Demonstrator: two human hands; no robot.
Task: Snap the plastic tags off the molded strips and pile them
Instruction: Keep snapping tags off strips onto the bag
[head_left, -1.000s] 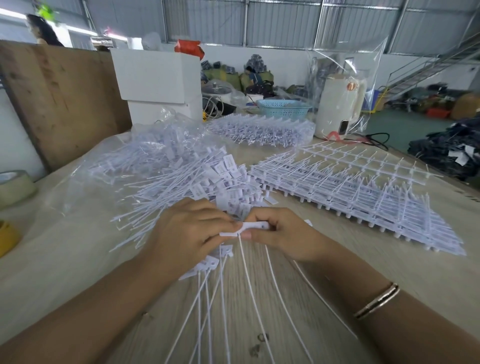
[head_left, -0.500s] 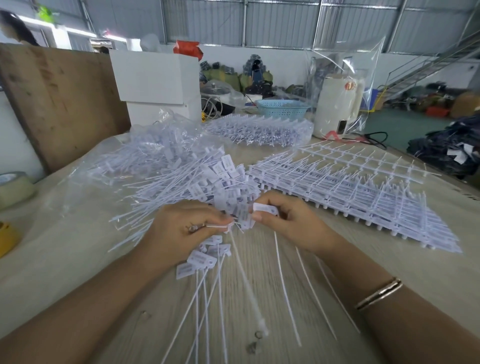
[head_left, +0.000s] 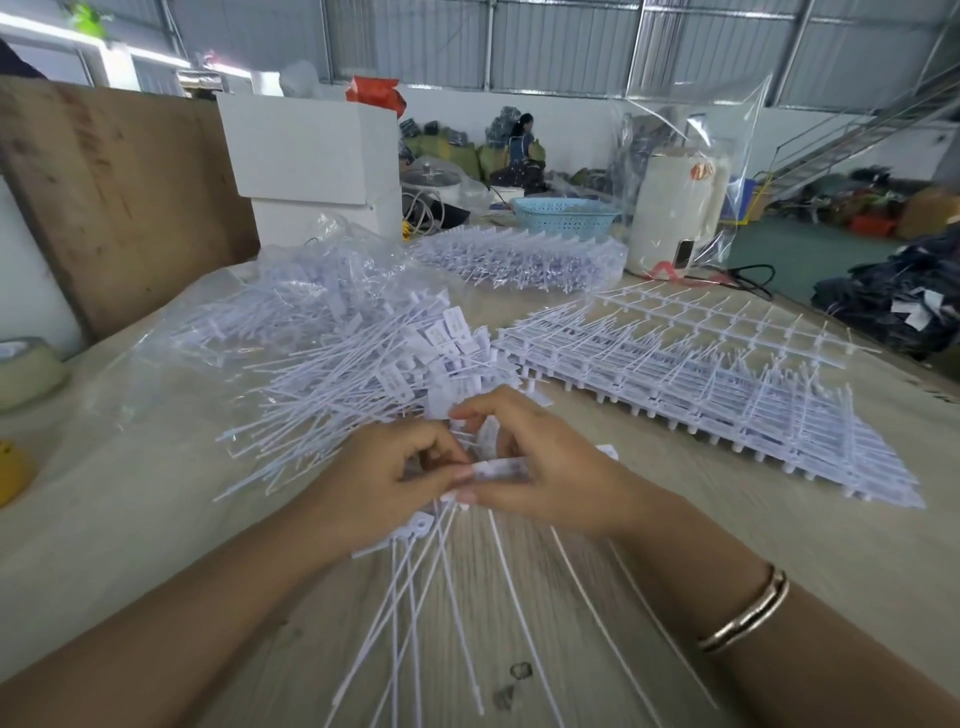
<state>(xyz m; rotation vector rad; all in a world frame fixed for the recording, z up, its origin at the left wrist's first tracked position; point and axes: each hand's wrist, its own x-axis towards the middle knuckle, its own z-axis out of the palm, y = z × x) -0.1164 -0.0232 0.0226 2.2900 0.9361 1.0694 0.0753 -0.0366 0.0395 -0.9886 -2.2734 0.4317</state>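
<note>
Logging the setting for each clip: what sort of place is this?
Probably a warehouse-style packing workshop: corrugated metal walls, a worktable stacked with molded tag strips, and bundles of dark goods on the floor.

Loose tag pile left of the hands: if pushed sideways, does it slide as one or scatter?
Probably scatters: the pile of tags is loose, tails splayed every way. Likely light and slippery, lying partly on a clear plastic bag. Thin tails look floppy.

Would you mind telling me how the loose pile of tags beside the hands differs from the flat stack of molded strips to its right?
The loose pile of tags lies fanned and crisscrossed, thin tails pointing many ways; the stack of molded strips keeps its tags in even parallel rows, joined in a grid. The pile rests partly on a clear plastic bag; the stack sits straight on the table. Both are the same white plastic.
</note>
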